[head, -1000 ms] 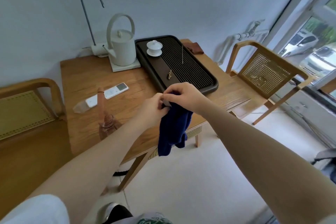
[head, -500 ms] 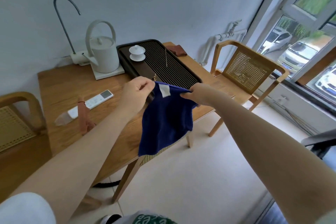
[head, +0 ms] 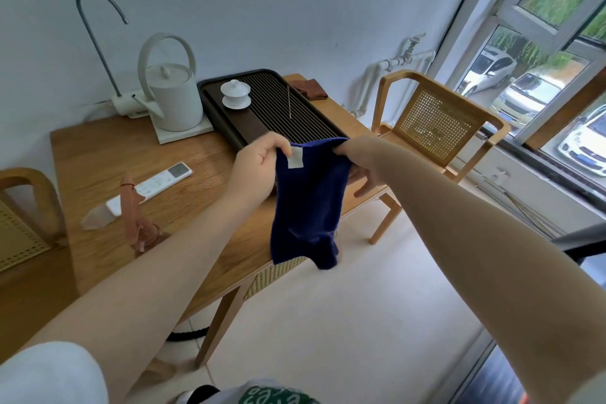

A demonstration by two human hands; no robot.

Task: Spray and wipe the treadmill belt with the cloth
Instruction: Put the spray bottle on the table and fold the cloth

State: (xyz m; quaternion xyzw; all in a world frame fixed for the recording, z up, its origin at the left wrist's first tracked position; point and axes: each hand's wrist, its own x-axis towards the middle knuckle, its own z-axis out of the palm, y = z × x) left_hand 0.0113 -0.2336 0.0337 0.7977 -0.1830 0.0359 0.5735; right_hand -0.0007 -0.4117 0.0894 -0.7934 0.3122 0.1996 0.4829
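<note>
Navy-blue cloth [head: 308, 203] is hanging lengthwise over the wooden table's [head: 98, 154] near edge, its top hem stretched level between the left hand [head: 259, 167] and right hand [head: 355, 157], both pinching it, while the treadmill belt is lying outside this view.
</note>
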